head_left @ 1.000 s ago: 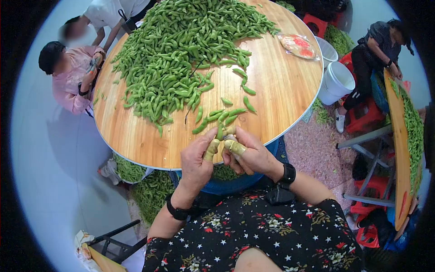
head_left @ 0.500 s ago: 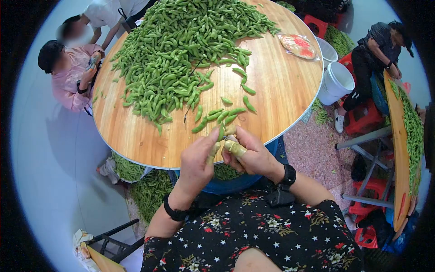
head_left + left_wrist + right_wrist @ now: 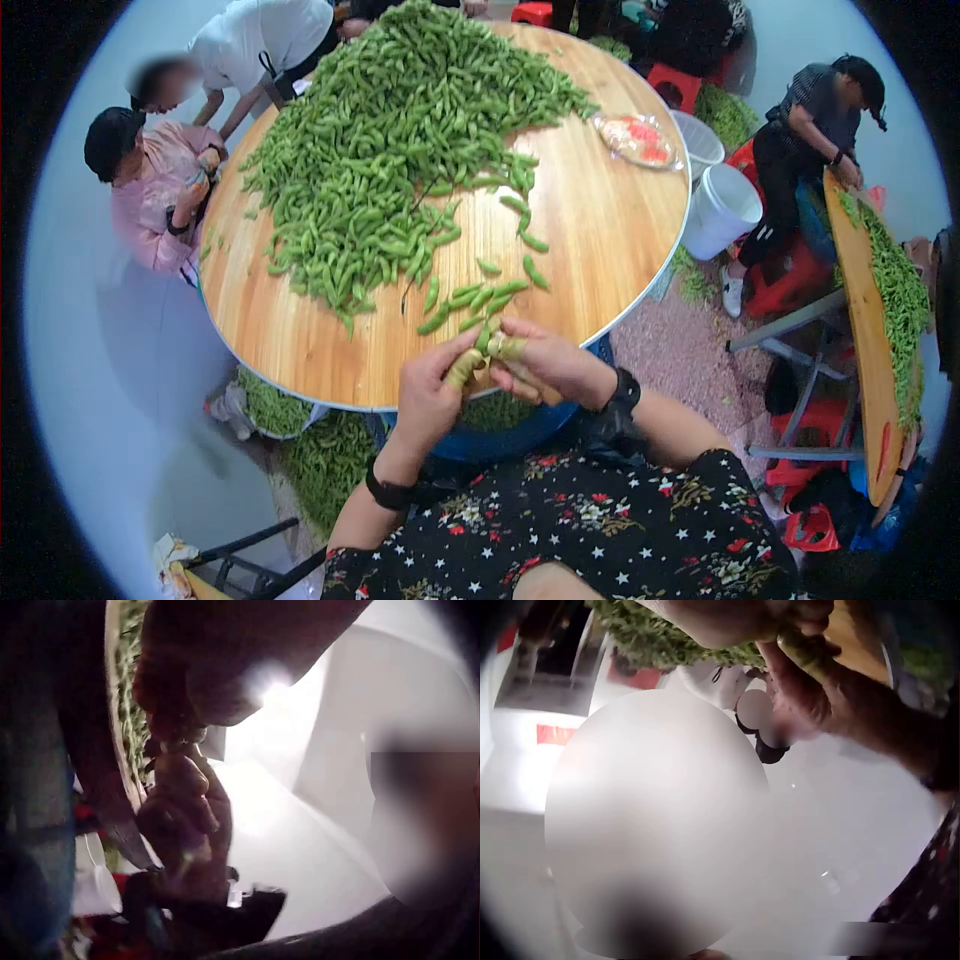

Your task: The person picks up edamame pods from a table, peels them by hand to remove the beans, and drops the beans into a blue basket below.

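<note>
Both hands meet just over the near edge of the round wooden table [image 3: 330, 365]. The left hand [image 3: 432, 392] pinches a green pod [image 3: 484, 338] between thumb and fingers. Against the same pod the right hand [image 3: 553, 366] has its thumb and fingertips, the other fingers curled below. Yellowish coverings wrap both thumbs. Several loose pods [image 3: 465, 298] lie just beyond the fingertips, and a large heap of pods [image 3: 400, 140] covers the table's far left. In the left wrist view both hands are dark; the right wrist view shows the left hand [image 3: 832, 694] with its covered thumb.
A plastic-wrapped packet [image 3: 638, 141] lies at the table's right. White buckets [image 3: 722, 208] stand beside it. Two people are at the left edge, and another sits by a second table [image 3: 858, 330] at the right. Below the near edge is a blue tub [image 3: 480, 445] with pods.
The head view has shifted, so the table appears lower and slightly left. Both hands stay together at the pod, with the fingers slightly repositioned. The loose pods lie in much the same arrangement.
</note>
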`<action>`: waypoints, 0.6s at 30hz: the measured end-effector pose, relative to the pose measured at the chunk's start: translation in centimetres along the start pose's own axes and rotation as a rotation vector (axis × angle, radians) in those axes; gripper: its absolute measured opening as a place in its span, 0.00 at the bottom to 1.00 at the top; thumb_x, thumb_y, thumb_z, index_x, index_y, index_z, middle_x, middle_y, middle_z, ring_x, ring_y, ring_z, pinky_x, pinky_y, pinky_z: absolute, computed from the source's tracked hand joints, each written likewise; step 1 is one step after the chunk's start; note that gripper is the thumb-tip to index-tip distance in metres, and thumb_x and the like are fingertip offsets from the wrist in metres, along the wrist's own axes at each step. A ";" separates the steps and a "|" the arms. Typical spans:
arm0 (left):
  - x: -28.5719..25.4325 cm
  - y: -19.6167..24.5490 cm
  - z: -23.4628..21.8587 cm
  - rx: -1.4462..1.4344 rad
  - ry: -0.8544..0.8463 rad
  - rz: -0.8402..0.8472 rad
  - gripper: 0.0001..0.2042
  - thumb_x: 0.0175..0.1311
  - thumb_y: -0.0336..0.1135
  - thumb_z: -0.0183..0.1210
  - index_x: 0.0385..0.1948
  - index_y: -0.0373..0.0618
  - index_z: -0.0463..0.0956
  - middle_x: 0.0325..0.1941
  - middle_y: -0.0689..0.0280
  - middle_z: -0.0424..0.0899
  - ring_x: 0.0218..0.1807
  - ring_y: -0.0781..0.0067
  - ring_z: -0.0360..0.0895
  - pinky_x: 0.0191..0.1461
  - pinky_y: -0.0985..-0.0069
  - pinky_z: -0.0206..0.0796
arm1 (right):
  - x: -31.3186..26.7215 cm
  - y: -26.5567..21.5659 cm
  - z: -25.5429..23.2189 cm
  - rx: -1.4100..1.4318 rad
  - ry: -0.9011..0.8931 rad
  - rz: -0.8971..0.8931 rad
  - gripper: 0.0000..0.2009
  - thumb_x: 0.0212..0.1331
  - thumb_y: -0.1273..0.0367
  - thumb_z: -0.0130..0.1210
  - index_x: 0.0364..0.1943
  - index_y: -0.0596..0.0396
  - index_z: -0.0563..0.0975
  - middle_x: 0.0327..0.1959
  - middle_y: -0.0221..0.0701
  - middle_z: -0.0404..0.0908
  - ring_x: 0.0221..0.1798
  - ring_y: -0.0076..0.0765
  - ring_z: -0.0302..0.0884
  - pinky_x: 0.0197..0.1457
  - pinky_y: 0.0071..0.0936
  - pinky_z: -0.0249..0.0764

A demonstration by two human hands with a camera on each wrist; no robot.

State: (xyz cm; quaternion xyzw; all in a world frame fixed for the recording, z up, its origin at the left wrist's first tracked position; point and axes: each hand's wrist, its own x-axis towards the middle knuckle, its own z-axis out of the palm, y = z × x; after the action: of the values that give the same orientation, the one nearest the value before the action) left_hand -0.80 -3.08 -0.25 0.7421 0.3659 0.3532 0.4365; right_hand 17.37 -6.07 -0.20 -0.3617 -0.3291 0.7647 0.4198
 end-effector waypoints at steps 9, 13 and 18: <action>1.0 2.8 -0.7 0.453 -0.010 0.243 0.10 0.50 0.24 0.64 0.35 0.39 0.77 0.29 0.56 0.80 0.31 0.60 0.80 0.34 0.71 0.72 | -0.9 -2.2 1.0 -0.739 0.088 -0.214 0.08 0.67 0.63 0.44 0.34 0.51 0.69 0.19 0.25 0.71 0.13 0.18 0.65 0.13 0.18 0.58; 0.9 1.4 0.2 0.020 0.066 0.059 0.07 0.56 0.23 0.60 0.36 0.36 0.79 0.31 0.61 0.83 0.31 0.70 0.81 0.35 0.75 0.72 | -1.3 -3.8 1.4 -0.615 0.124 -0.030 0.11 0.67 0.62 0.44 0.32 0.54 0.69 0.16 0.26 0.71 0.20 0.24 0.71 0.23 0.25 0.67; 1.2 -0.5 0.6 -0.402 0.073 -0.217 0.08 0.59 0.24 0.60 0.40 0.34 0.79 0.34 0.67 0.84 0.33 0.80 0.79 0.36 0.81 0.72 | 0.3 -1.5 0.3 -0.669 0.139 -0.192 0.07 0.65 0.65 0.47 0.36 0.54 0.70 0.20 0.24 0.73 0.21 0.21 0.71 0.23 0.19 0.66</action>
State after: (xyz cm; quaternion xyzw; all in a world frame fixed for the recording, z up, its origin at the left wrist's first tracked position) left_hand 0.21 -2.12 -0.69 0.5833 0.3813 0.3966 0.5976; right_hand 17.63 -5.17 1.09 -0.4977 -0.5645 0.5452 0.3693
